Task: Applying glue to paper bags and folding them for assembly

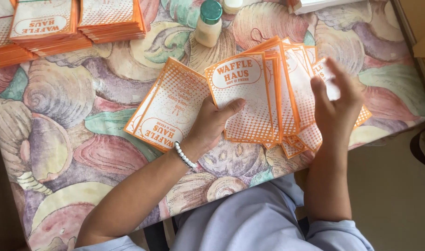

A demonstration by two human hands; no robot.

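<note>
A fan of paper bags (268,100), orange-edged with a dotted print, lies spread near the table's front edge. The left hand (212,123) grips the front bag, thumb pressed flat on its face, fingers hidden beneath. The right hand (335,104) hovers half open over the fan's right end; whether it touches a bag is unclear. Beside the left hand lies a separate bag (168,109). Behind stand a green-capped bottle (208,23) and bag stacks (59,25) on the shell-patterned cloth (73,139).

A table (73,116) in a shell-patterned cloth carries orange-and-white paper bags fanned out (273,93), 2 more stacks (77,23) at the far edge, and a green-capped bottle (208,23).
</note>
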